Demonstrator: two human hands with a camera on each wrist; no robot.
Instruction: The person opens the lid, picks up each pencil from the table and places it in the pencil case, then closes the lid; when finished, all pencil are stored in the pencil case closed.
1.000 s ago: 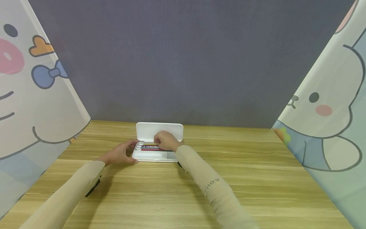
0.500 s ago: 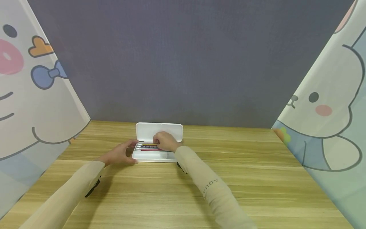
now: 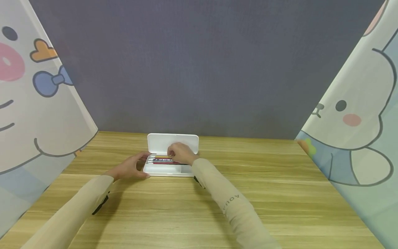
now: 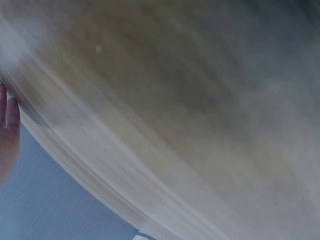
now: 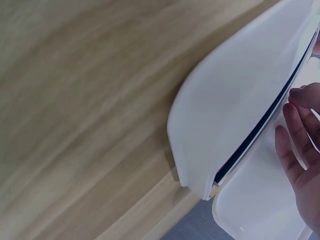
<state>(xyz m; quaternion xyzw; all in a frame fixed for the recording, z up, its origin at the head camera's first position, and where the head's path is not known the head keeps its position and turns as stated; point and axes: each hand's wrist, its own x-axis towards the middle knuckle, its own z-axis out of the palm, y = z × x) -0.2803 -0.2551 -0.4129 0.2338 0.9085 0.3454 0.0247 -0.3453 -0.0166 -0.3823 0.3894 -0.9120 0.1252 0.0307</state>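
A white pencil case (image 3: 163, 168) lies with its lid (image 3: 158, 143) raised at the back. Several pencils (image 3: 159, 160) fill its rear compartment, eraser ends to the left. My left hand (image 3: 129, 168) holds the case's left end, thumb at the front corner and fingers at the back one. Over the pencils, my right hand (image 3: 181, 153) bends down and pinches at one of them; the palm hides which. In the right wrist view, thumb and index fingertip meet beside a dark pencil (image 5: 250, 140) at the case's edge. The left wrist view catches only part of the left hand (image 4: 9, 135).
The wooden table (image 3: 174, 207) extends around the case. Behind it stands a dark grey panel (image 3: 199, 69). Cartoon-printed side panels flank the table at left (image 3: 56, 121) and right (image 3: 357, 138). The case's front compartment has a divider near its right end.
My right hand shifts slightly left over the pencils, then back right. The left hand and the pencil case stay almost where they were.
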